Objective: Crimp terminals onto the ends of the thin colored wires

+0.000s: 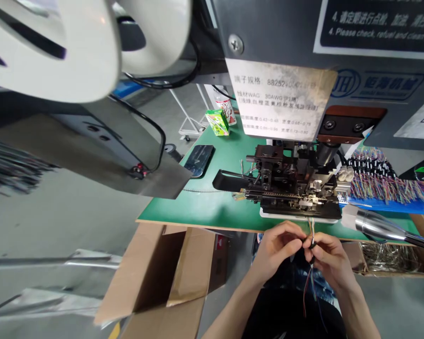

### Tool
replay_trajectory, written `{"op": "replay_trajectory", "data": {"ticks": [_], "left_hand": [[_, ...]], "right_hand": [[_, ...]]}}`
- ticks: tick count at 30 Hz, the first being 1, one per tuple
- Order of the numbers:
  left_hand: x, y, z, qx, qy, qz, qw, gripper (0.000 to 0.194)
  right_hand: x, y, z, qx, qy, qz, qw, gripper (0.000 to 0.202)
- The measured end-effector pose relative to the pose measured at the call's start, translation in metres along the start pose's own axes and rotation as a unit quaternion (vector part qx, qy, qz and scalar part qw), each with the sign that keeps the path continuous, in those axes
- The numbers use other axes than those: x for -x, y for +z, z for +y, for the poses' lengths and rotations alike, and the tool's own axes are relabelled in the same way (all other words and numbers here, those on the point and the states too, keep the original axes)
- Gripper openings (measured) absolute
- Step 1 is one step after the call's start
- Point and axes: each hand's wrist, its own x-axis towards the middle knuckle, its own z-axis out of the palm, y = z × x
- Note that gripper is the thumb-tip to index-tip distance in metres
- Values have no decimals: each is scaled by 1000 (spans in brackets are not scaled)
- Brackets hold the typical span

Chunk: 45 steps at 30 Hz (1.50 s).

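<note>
Green tabletop (176, 208) behind hands (308, 247), fingertips nearly closed, pinching thin multicoloured wires (311, 273).

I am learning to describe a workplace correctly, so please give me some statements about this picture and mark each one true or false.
1. The left hand and the right hand are at the thin wires, in front of the machine. True.
2. The open cardboard box is below the tabletop. True.
3. The phone lies inside that cardboard box. False: it lies on the green table.
4. The small green box is next to a bottle. True.
5. The pile of coloured wires is left of the machine. False: it is on the right.
</note>
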Motion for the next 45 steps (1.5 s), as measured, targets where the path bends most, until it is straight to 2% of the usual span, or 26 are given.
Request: {"op": "replay_trajectory", "data": {"ticks": [3,7,10,15,21,25,29,33,39,42,45], "left_hand": [[-1,2,6,-5,29,-3,1000,31],[-3,9,9,32,-18,-10,999,31],[-3,13,11,55,-39,21,998,30],[-5,16,14,98,-93,72,988,29],[-7,19,13,159,-139,82,974,25],[-8,23,14,169,-129,84,973,27],[-9,27,19,151,-110,117,975,26],[-11,30,20,110,-70,156,979,25],[-13,26,18,43,-23,184,982,29],[-10,19,19,-5,26,187,982,21],[-5,13,19,-36,38,156,986,16]], "right_hand": [[1,0,0,10,11,-1,1000,26],[1,-1,1,21,58,-32,998,35],[1,-1,1,27,70,-26,997,40],[3,3,4,29,50,-3,998,39],[5,-1,15,19,21,1,1000,33],[3,-3,14,43,23,4,999,35],[7,2,10,64,21,18,998,37],[12,8,10,88,-2,57,994,36],[13,5,18,171,-53,69,981,26],[16,2,17,196,-69,73,975,27],[18,-2,14,215,-79,85,970,26]]}}
